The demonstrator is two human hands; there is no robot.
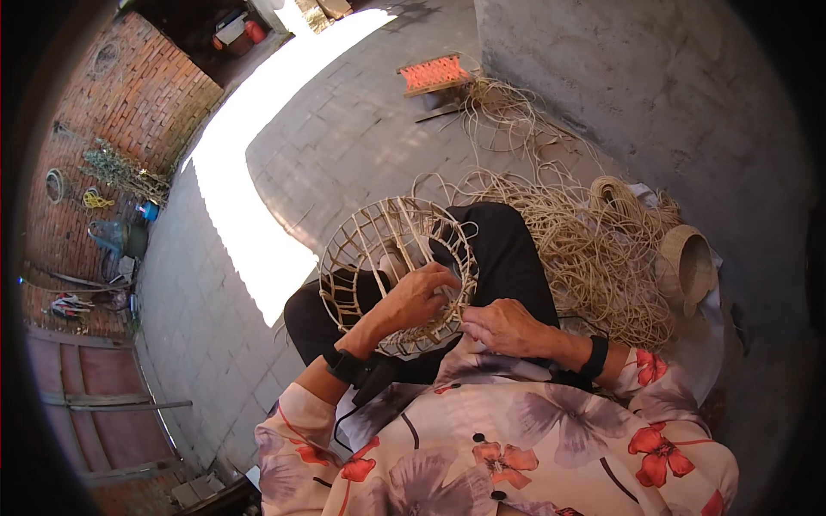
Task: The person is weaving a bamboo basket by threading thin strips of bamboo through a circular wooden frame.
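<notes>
On my lap rests a round, openwork basket frame (397,206) of pale cane, with thin ribs and hoops. My left hand (419,297) reaches over its near side, fingers curled inward close to the right part of the frame. What those fingertips hold is hidden. At the frame's near right edge, my right hand (509,327) is closed, thumb and fingers pinched against the rim. Any fine strand in that pinch is too small to make out. My dark-trousered knees (508,245) sit beneath and beside the frame.
A big tangle of cane strands (594,258) spreads to the right, with a coil (613,196) on it. A woven basket (686,265) lies tipped beyond. Farther off stands a small stool (433,76) with an orange top. A grey wall (654,86) bounds the right.
</notes>
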